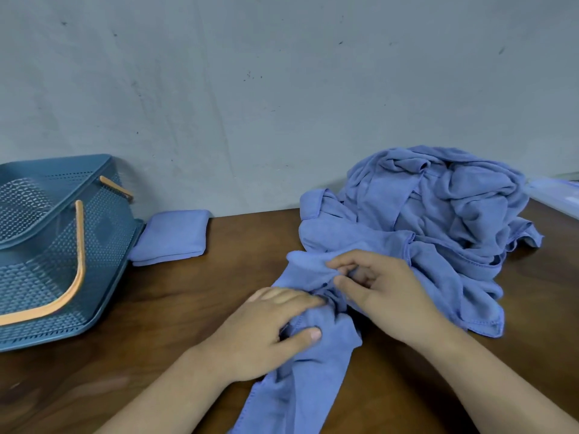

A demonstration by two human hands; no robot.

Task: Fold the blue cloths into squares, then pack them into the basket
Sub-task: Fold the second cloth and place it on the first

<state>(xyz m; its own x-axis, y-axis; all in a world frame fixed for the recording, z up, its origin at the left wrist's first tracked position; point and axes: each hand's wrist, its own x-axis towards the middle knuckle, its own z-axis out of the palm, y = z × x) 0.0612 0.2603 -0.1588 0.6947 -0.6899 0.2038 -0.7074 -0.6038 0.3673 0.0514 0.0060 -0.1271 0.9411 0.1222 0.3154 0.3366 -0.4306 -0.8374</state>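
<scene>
Our left hand [269, 336] and right hand [382, 286] pinch one blue cloth [313, 371].
Behind: crumpled pile [438, 214]; left: folded cloth [172, 236] against basket [103, 245].

a plain household or back-room work spot; which of the two cannot be told. under the fingers [347, 260] lies a dark wooden table [188, 308], pushed against a bare grey wall [282, 89] beyond them, scuffed and spotted. well to the left of the fingers stands a blue plastic basket [106, 233] with orange handles [80, 245], a folded cloth [172, 234] beside it; just beyond and right of the fingers, a heap of loose cloths [438, 214].
</scene>
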